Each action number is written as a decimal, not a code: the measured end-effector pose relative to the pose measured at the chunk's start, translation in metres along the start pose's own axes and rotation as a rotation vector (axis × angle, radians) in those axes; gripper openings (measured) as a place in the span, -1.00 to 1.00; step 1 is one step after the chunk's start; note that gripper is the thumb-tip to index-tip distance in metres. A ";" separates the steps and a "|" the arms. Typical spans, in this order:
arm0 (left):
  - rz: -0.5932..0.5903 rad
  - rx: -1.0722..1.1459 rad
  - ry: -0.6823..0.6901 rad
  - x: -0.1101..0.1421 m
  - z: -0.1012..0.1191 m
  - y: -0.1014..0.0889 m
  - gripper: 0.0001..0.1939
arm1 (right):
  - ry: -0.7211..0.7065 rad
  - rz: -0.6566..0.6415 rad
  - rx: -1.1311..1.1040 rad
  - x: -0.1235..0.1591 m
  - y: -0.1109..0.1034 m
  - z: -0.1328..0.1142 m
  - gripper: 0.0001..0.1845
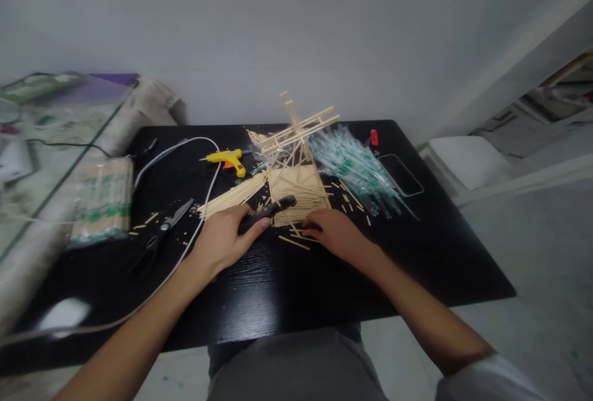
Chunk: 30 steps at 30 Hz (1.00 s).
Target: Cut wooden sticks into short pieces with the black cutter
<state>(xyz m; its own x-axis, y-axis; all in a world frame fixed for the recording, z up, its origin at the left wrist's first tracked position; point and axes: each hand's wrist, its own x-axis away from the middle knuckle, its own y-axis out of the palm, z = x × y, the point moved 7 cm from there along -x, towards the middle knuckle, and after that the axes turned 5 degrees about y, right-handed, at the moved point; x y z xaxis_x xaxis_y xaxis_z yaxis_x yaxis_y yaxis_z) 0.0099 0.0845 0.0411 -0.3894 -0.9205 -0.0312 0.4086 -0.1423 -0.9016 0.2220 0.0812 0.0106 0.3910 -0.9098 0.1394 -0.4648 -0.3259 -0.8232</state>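
Observation:
My left hand (225, 237) is closed around the dark handles of a pair of pliers (271, 210) that point right toward a wooden stick model (299, 163). The model has a flat stick base and upright crossed sticks. My right hand (334, 232) rests palm down at the model's near edge, fingers curled over thin loose sticks (294, 241) on the black table (287, 290). What its fingertips pinch is too small to make out.
A yellow glue gun (229, 159) with a white cable (204, 203), black scissors (162, 232), a fan of bare sticks (231, 199), wrapped stick packets (359, 166), a bundle of packets (102, 200), a phone (402, 173) and a red lighter (374, 137) lie around. A glass table (41, 141) stands left.

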 end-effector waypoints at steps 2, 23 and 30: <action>-0.027 0.031 0.007 -0.001 0.000 0.003 -0.43 | -0.008 0.051 -0.129 0.001 -0.007 -0.006 -0.92; -0.082 0.065 -0.016 0.007 -0.013 0.022 -0.49 | 0.076 -0.026 -0.964 -0.008 0.018 -0.029 -0.77; -0.096 -0.001 0.002 0.008 -0.013 0.026 -0.51 | 0.055 -0.011 -0.913 -0.008 0.017 -0.030 -0.71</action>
<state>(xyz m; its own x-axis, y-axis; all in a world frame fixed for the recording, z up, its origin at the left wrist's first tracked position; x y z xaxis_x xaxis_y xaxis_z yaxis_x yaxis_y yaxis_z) 0.0063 0.0786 0.0120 -0.4281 -0.9021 0.0543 0.3687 -0.2292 -0.9009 0.1873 0.0747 0.0121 0.3721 -0.9086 0.1898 -0.9180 -0.3905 -0.0696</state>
